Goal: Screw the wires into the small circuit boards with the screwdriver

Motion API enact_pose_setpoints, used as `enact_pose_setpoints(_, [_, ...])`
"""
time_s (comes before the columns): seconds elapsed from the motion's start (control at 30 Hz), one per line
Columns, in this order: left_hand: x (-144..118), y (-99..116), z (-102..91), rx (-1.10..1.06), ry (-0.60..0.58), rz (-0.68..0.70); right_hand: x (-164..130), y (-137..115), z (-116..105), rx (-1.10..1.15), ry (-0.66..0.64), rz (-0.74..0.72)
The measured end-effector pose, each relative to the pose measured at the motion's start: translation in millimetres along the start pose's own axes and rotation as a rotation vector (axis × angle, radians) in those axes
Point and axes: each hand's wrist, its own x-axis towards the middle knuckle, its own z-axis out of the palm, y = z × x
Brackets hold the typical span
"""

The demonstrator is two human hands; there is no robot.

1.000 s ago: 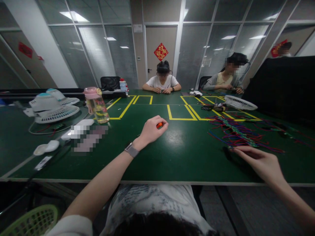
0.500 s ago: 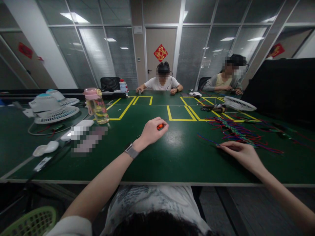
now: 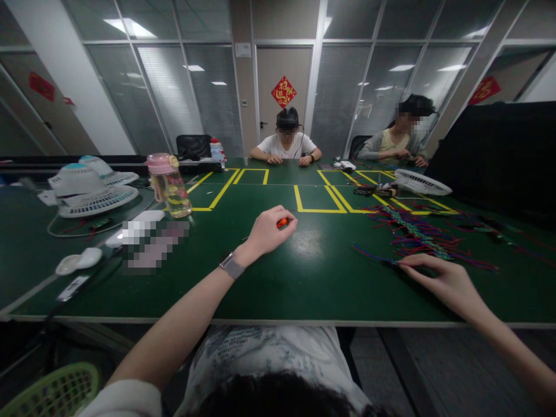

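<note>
1. On the green table (image 3: 325,295) stands a pink-lidded bottle (image 3: 174,188), its clear body yellowish low down; I can't judge how full it is.
2. A green basket (image 3: 84,367) sits below the table, cut off by the view's edge, its inside too dark to read.
3. The right hand (image 3: 447,281) pinches a red-and-blue wire pair (image 3: 373,255) between thumb and forefinger, just beside the wire pile (image 3: 419,231). Half a second ago it reached slightly further left.
4. The left hand (image 3: 270,230) hasn't shifted noticeably: fingers curled, thumb pressed in, around an orange object (image 3: 282,222) mostly hidden.
5. Opposite, the co-worker (image 3: 285,142) has drawn an outstretched hand back in.
6. Whatever sits between the right fingertips is too small to make out.
</note>
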Motion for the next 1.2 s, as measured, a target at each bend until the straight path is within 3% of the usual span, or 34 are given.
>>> enact_pose_setpoints(0.6, [0, 0, 0.2, -0.016, -0.005, -0.005, -2, 3, 0, -0.048, -0.03, -0.116])
enact_pose_setpoints(1.2, [0, 0, 0.8, 0.009, 0.002, 0.0, -7, 11, -9, -0.101, 0.029, -0.163])
